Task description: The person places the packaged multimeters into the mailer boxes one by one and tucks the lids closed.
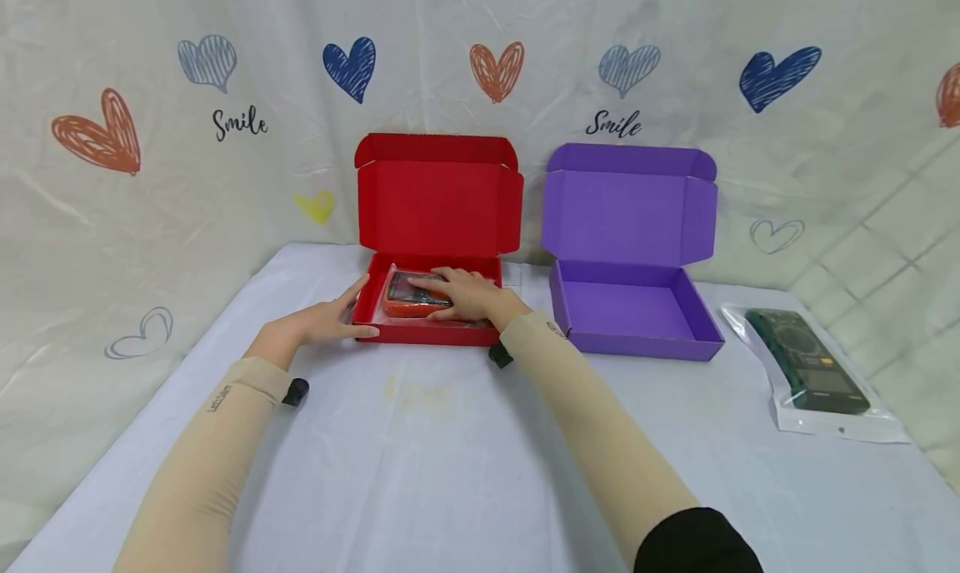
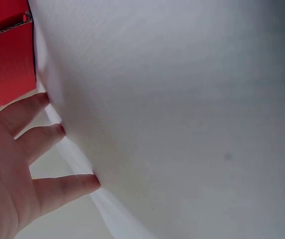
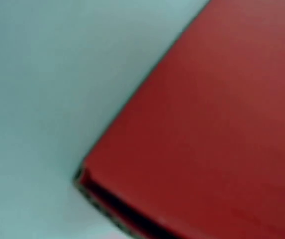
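An open red box (image 1: 442, 335) stands with its lid raised. Inside lies an orange-and-dark device in clear plastic (image 1: 408, 308), which looks like a multimeter. My right hand (image 1: 468, 294) reaches into the box over the device's right part, fingers spread across its top and thumb toward the near side. The right wrist view shows only the blurred red box wall (image 3: 197, 129), not the hand. At the box's left front corner is my left hand (image 1: 322, 319), thumb by the front wall, fingers along the left side. In the left wrist view its fingers (image 2: 67, 189) are fairly straight.
An open purple box (image 1: 637, 344) stands right of the red one, its lid up. Farther right lies a dark green multimeter (image 1: 810, 361) in a clear bag. A white cloth covers the table (image 1: 420, 473), and a heart-printed curtain (image 1: 427, 7) hangs behind.
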Demonstrator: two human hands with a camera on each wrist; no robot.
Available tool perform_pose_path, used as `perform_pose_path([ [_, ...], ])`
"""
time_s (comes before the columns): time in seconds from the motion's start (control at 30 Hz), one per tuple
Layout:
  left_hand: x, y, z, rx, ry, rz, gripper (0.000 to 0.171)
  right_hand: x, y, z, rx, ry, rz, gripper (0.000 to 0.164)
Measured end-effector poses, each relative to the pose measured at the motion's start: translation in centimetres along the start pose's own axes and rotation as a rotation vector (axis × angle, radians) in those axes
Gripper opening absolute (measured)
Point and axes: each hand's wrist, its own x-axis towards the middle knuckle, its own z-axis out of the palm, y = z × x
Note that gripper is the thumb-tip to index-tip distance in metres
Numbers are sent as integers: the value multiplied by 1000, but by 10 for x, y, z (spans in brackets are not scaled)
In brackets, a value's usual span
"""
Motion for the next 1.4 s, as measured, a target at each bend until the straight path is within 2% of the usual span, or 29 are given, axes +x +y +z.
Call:
perform_pose_path([
  [0.53,0,2,-1,-16,6,9,115,-4,-2,1,-3,-39,31,84],
  [0.8,-1,3,1,-42,-2,9,115,-15,1,1,63,-40,35,82],
  [1.03,-3,5,-1,-34,-7,33,115,-26,3,-5,75,-43,21,79],
  [1.27,-6,8,-7,-65,-23,15,115,-37,-1,-8,108,-63,7,77],
  [1.4,-8,10,-10,-61,-19,20,116,-47,0,-10,146,-8,-24,73],
])
